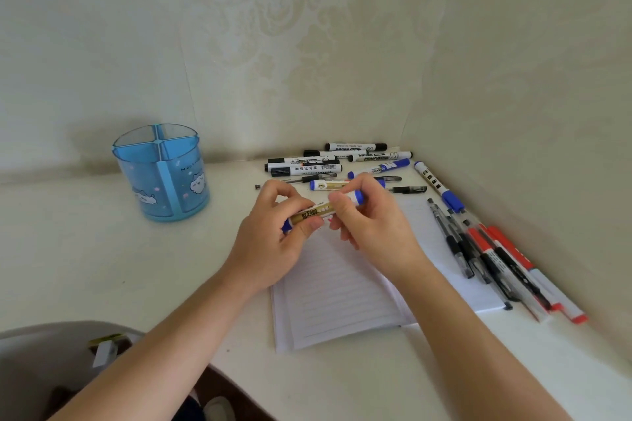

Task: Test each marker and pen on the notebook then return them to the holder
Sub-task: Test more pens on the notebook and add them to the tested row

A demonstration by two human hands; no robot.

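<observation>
Both my hands hold one blue-capped marker with a gold label [316, 212] in the air above the open lined notebook [342, 304]. My left hand [273, 239] grips the barrel near its lower blue end. My right hand [369, 225] pinches the end with the blue cap [357, 196]. The blue see-through holder [160, 174], split into compartments, stands to the left by the wall and shows nothing inside.
Several black and blue markers [307, 166] and thin pens lie in a pile behind the notebook. More black and red pens [492, 249] lie along the right wall. A rounded grey chair [51, 369] sits below the table's front edge at the bottom left.
</observation>
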